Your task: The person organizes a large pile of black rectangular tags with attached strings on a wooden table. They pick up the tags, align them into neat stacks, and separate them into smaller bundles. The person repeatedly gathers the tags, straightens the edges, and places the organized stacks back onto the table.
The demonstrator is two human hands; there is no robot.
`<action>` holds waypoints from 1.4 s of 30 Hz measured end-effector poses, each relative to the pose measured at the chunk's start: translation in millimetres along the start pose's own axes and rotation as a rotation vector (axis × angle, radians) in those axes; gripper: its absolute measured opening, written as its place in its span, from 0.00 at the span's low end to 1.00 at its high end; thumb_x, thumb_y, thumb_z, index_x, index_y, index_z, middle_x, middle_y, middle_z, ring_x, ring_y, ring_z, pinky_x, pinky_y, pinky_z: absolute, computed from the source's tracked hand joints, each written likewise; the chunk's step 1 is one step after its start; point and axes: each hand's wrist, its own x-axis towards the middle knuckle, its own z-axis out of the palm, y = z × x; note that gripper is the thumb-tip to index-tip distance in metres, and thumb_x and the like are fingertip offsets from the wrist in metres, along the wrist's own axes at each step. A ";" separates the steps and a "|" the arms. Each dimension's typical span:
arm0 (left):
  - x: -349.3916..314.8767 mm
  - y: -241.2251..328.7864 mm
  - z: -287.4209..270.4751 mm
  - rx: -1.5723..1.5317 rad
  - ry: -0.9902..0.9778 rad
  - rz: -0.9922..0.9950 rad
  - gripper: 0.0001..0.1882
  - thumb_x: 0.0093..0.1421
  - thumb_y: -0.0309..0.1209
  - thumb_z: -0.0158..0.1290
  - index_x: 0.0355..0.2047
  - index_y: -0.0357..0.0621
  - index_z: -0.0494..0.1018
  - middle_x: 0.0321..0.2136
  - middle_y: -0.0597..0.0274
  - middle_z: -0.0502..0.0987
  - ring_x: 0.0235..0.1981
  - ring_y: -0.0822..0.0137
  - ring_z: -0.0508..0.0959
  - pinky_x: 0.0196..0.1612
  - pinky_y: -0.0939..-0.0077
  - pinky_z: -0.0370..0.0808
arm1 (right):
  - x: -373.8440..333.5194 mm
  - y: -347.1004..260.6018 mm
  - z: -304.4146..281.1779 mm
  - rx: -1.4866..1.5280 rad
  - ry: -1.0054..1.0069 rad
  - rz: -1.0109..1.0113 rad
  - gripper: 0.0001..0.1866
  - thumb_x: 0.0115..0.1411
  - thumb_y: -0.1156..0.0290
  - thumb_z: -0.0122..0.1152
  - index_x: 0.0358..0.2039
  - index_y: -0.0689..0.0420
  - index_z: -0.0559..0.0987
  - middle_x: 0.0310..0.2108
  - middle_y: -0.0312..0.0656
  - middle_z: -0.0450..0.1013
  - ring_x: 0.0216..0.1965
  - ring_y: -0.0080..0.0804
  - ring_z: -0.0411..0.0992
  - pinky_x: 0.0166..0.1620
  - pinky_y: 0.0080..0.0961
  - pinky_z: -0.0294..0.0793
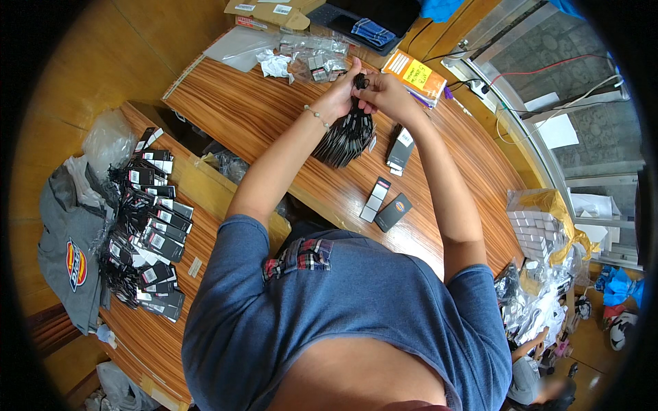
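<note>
Head view: left hand (338, 98) and right hand (388, 94) both pinch the black hang-tag bundle (346, 140) by its far-end cords (360, 81), probably so nothing slips loose.

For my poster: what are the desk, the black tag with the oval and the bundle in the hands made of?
Desk: wood or wood-look laminate, slightly shiny, with striped brown grain.
Black tag: probably card, fairly matt, with crisp corners.
Dark bundle: perhaps plastic or cord, slightly glossy; its thin pieces glint, too fine to tell.
</note>
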 end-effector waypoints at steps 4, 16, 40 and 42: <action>8.1 -3.9 -2.4 -0.028 0.162 -0.007 0.28 0.57 0.55 0.33 0.30 0.39 0.65 0.21 0.60 0.69 0.20 0.68 0.70 0.22 0.72 0.71 | 1.7 2.9 -1.4 0.128 0.020 0.051 0.08 0.52 0.73 0.55 0.24 0.66 0.73 0.17 0.41 0.71 0.17 0.24 0.71 0.20 0.15 0.70; 19.8 -7.3 -19.7 0.020 0.309 -0.008 0.31 0.50 0.63 0.38 0.27 0.45 0.69 0.19 0.69 0.69 0.15 0.79 0.64 0.19 0.85 0.62 | -6.9 3.1 -14.8 0.215 -0.044 0.143 0.07 0.56 0.71 0.51 0.29 0.61 0.72 0.22 0.38 0.71 0.23 0.20 0.69 0.29 0.15 0.70; 15.8 -11.0 -25.1 -0.036 0.215 0.020 0.29 0.53 0.62 0.34 0.11 0.53 0.58 0.08 0.71 0.59 0.08 0.73 0.61 0.12 0.79 0.60 | 26.1 4.0 -9.3 0.222 -0.161 0.190 0.06 0.54 0.75 0.50 0.33 0.62 0.71 0.22 0.40 0.72 0.22 0.22 0.71 0.27 0.15 0.71; 19.4 -9.2 -18.7 0.052 0.364 0.059 0.27 0.54 0.60 0.35 0.11 0.54 0.58 0.10 0.72 0.60 0.12 0.76 0.63 0.15 0.81 0.61 | 27.2 -6.8 -13.7 0.077 -0.181 0.200 0.06 0.53 0.75 0.50 0.32 0.62 0.71 0.21 0.40 0.72 0.21 0.23 0.72 0.26 0.16 0.72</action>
